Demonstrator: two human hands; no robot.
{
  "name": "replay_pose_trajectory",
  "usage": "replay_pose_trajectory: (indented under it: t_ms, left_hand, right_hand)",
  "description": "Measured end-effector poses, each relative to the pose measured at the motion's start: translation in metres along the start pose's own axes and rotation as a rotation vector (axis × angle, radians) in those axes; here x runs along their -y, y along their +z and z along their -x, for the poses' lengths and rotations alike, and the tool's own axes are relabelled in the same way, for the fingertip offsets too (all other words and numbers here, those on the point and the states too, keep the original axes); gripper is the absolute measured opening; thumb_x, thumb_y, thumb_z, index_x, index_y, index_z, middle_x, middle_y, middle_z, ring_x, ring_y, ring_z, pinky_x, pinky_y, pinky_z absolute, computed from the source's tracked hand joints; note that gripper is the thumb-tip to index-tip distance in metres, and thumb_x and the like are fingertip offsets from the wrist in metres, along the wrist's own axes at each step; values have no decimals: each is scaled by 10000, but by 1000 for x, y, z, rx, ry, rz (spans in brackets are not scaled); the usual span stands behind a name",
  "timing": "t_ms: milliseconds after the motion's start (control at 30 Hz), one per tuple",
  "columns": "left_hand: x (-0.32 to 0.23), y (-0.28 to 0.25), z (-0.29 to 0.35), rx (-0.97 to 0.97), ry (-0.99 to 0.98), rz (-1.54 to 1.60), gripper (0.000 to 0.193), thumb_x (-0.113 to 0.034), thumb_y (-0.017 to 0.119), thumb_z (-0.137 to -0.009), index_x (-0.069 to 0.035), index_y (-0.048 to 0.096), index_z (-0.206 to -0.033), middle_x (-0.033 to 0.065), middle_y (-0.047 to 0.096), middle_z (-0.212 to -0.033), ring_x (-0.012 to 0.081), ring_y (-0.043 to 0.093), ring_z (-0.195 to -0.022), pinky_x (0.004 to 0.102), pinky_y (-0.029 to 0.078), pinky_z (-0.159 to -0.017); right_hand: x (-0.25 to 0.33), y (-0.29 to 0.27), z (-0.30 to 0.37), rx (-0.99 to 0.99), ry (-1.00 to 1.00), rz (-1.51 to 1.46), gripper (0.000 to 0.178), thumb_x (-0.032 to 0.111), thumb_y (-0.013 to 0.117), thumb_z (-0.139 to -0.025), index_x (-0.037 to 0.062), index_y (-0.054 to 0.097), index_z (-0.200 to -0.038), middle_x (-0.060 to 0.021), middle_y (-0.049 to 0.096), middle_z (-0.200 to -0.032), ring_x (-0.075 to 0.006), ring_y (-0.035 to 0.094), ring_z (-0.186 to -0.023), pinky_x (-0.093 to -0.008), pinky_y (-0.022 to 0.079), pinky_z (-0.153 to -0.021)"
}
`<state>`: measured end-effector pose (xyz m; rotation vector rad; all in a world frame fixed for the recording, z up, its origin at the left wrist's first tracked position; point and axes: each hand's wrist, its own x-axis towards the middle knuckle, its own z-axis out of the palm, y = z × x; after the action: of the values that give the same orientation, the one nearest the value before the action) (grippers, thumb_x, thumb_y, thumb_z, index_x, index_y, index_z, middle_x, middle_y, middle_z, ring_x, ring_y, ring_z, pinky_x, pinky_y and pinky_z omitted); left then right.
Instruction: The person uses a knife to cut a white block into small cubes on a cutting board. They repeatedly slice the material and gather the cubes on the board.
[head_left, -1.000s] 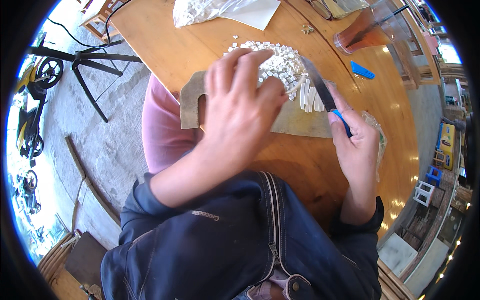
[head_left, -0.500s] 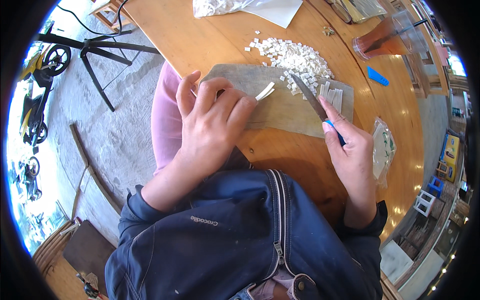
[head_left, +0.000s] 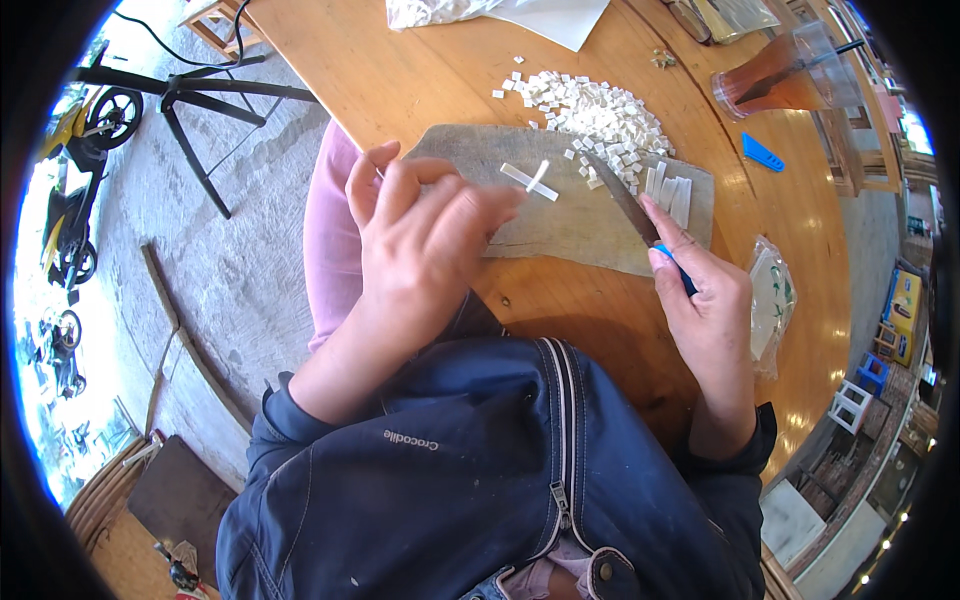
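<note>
My right hand [head_left: 705, 305] grips a knife [head_left: 628, 205] by its blue handle, with the blade lying on a grey cutting board [head_left: 575, 225]. Its tip points toward a pile of small white cubes [head_left: 600, 115] at the board's far edge. My left hand [head_left: 420, 245] hovers over the board's left end, fingers loosely curled and holding nothing I can see. Its fingertips are near two crossed white strips [head_left: 530, 182]. More white strips [head_left: 672, 195] lie side by side to the right of the blade.
The board rests on a round wooden table [head_left: 400, 80]. A plastic cup of brown drink [head_left: 775, 80], a blue piece [head_left: 762, 155], a clear bag [head_left: 770, 300] and white bags [head_left: 430, 10] lie around it. A pink cushion [head_left: 328, 235] and a black stand [head_left: 190, 100] are on the left.
My left hand has drawn back from above the cube pile to the board's left end, uncovering the crossed strips. The knife blade has come down from upright to lie on the board.
</note>
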<state>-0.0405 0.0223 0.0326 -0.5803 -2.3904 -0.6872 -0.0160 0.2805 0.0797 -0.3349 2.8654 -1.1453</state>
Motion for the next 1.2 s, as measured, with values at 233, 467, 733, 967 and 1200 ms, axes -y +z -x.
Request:
replay_pose_trajectory:
  t_ms: [233,467,733,967,1200]
  left_hand:
    - [-6,4,7,33,139,10,221,-181,731,-731,-181,754,-951,-73,628,-844,160,588,-919,515,359,-1066]
    - [-9,16,8,32,222,21,227,-214,767,-726,-197,779,-952,-73,645,-896,157,597,-961,545,345,-1102]
    - [-9,10,-2,169,166,-11,266,-229,829,-733,-214,782,-994,-86,649,-947,180,587,-1023,546,278,-1159]
    - [-31,26,-11,151,1,-7,130,-216,797,-803,-154,713,-882,-18,608,-878,242,576,-949,514,352,-1027]
    - [-28,32,-16,88,-95,-37,114,-191,789,-818,-146,695,-862,4,600,-862,262,570,-924,456,384,-933]
  right_hand:
    - [1,-2,-1,14,7,21,483,-62,630,-941,83,635,-1402,-147,676,-869,-84,490,-673,-238,465,-651]
    - [-3,0,-1,-2,-35,-5,448,-62,615,-957,39,632,-1393,-119,758,-1009,-46,492,-725,-227,468,-682]
    - [1,-3,-1,38,13,40,467,-73,619,-946,55,636,-1395,-115,670,-852,-67,463,-682,-226,443,-652]
    - [2,0,1,24,3,79,480,-79,627,-937,71,643,-1393,-94,543,-741,-79,441,-654,-230,429,-631]
    - [2,-2,1,31,22,78,464,-80,619,-937,49,645,-1383,-148,680,-860,-80,480,-672,-234,453,-654]
